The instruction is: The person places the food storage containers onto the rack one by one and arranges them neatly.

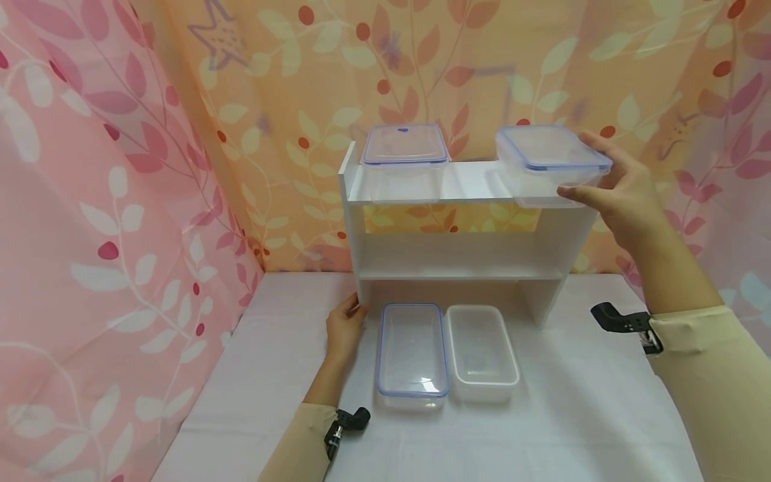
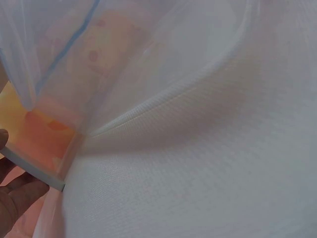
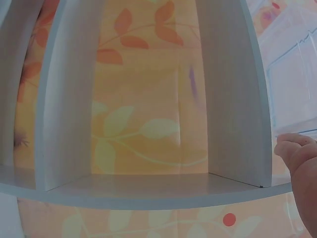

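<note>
A white shelf unit (image 1: 458, 254) stands on the table. My right hand (image 1: 629, 194) grips a clear lidded container (image 1: 551, 164) with a blue rim by its right end, at the top board's right side; whether its base touches the board I cannot tell. My left hand (image 1: 345, 331) is low at the unit's left side; in the left wrist view that hand (image 2: 20, 201) pinches the edge of the side panel (image 2: 34, 171) between thumb and fingers. Another blue-rimmed container (image 1: 405, 161) sits on the top board's left. In the right wrist view, my right hand (image 3: 303, 163) touches the clear container (image 3: 297, 89).
On the white cloth (image 1: 253, 408), before the unit, a blue-rimmed container (image 1: 413, 351) lies beside a whitish one (image 1: 482, 348). The middle board (image 1: 460, 258) bears nothing. Patterned curtains (image 1: 289, 134) hang behind and at both sides.
</note>
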Motion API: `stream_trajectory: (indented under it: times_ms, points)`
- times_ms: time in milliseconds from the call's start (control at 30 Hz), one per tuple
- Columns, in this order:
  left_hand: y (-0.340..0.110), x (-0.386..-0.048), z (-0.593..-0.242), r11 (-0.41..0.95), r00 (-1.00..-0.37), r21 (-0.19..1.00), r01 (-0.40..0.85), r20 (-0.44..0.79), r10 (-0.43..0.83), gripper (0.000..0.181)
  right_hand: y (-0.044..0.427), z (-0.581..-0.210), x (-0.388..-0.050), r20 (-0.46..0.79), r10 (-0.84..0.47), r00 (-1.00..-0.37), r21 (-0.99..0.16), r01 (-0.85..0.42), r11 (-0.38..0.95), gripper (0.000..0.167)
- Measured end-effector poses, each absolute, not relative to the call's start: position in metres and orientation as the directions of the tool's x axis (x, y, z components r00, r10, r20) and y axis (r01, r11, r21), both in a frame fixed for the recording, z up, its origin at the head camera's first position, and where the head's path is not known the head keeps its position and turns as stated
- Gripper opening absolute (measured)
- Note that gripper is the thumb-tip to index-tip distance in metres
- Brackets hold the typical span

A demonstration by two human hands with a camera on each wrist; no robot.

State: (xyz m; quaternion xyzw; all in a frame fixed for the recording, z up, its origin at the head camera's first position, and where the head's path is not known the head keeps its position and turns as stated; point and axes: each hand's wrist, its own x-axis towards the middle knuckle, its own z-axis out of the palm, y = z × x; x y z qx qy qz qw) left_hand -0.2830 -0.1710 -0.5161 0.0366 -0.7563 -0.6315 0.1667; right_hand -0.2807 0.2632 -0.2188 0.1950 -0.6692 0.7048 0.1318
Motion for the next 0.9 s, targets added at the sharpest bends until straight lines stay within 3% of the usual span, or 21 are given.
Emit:
stream_trajectory:
  times_ms: [900]
  points:
    - [-0.169, -0.283, -0.515, 0.192, -0.943, 0.969, 0.153, 0.201, -0.264, 0.042, 0.265, -0.218, -0.306, 0.408, -0.099, -0.908, -0.913, -0.403, -0.067, 0.086]
